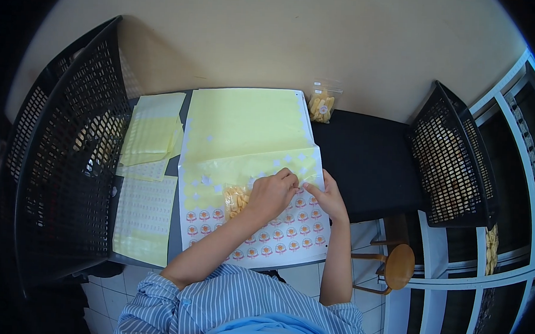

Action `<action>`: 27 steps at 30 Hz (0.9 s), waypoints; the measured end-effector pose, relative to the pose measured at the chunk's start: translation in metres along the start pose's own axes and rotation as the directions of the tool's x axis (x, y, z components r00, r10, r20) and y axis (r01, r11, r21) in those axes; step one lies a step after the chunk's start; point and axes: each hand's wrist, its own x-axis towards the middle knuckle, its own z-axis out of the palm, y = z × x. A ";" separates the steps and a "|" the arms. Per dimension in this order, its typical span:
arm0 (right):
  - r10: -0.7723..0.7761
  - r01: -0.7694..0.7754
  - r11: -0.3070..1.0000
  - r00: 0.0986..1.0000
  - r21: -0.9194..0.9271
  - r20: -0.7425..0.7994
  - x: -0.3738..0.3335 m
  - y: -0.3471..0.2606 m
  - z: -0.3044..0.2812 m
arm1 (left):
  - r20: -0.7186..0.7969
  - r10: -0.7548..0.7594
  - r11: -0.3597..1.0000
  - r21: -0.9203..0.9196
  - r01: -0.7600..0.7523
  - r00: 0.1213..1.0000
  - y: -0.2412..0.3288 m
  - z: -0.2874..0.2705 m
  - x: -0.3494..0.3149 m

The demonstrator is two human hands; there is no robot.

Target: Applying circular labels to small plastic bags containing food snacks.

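So the left hand [268, 194] is bunching its fingertips together right over the big sticker sheet [281, 233], though I can't tell if they're pinching a sticker. The right hand [332, 199] is hanging around the sheet's right edge, thumb reaching in over the paper and fingers sticking out past the side; can't tell if it's actually gripping anything.

A clear bag of pale yellow snack sticks [237, 200] is lying on the sheet, just left of the left hand, which is partly covering it. Rows of round stickers are filling the sheet's near end, and the far part is showing bare yellow backing.

Another filled zip bag [322, 107] is standing by the wall. Smaller label sheets [145, 215] are lying to the left. Black plastic baskets are sitting on both sides, left [72, 134] and right [450, 157], and a wooden stool [399, 266] is standing lower right.
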 end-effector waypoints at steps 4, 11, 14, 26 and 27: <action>0.025 -0.026 1.000 0.999 -0.007 -0.034 0.000 0.000 -0.001 | 0.049 -0.020 1.000 -0.004 0.020 0.999 0.004 -0.002 -0.002; 0.035 -0.047 0.987 0.996 -0.150 -0.082 -0.002 0.001 -0.001 | 0.123 -0.029 1.000 0.008 0.028 0.992 0.014 -0.025 -0.012; -0.094 0.037 0.958 0.977 -0.283 -0.190 -0.003 0.002 0.002 | 0.040 -0.018 0.995 -0.094 0.022 0.999 0.013 -0.038 -0.015; -0.359 0.350 0.933 0.902 -0.080 -0.239 -0.053 -0.078 0.072 | 0.241 -0.286 0.474 -0.806 0.355 0.928 0.006 -0.103 -0.033; -0.368 0.359 0.930 0.899 -0.081 -0.238 -0.055 -0.084 0.079 | 0.241 -0.292 0.490 -0.794 0.361 0.926 0.006 -0.105 -0.037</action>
